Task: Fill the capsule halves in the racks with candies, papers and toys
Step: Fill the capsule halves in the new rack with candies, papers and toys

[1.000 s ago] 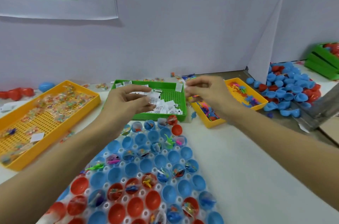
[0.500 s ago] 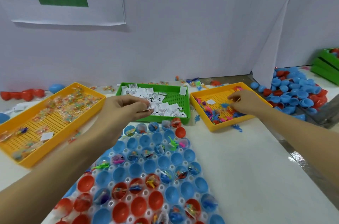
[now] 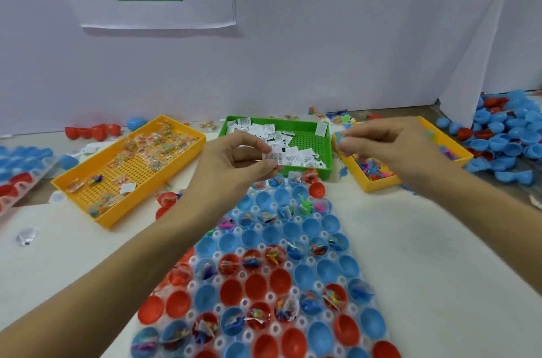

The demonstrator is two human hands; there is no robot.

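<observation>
Both arms outstretched, left grip point(image 3: 234, 157) and right grip point(image 3: 384, 142) each pinched.

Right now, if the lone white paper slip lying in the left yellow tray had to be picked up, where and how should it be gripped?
Pinch the white paper slip by one edge, coming from straight above. It lies flat on the perforated floor of the left yellow tray, apart from the candy packets, so probably slide a fingertip under an edge first.

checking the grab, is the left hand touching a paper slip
Touching. The head view shows the left hand pinching a paper slip between thumb and fingers.
</observation>
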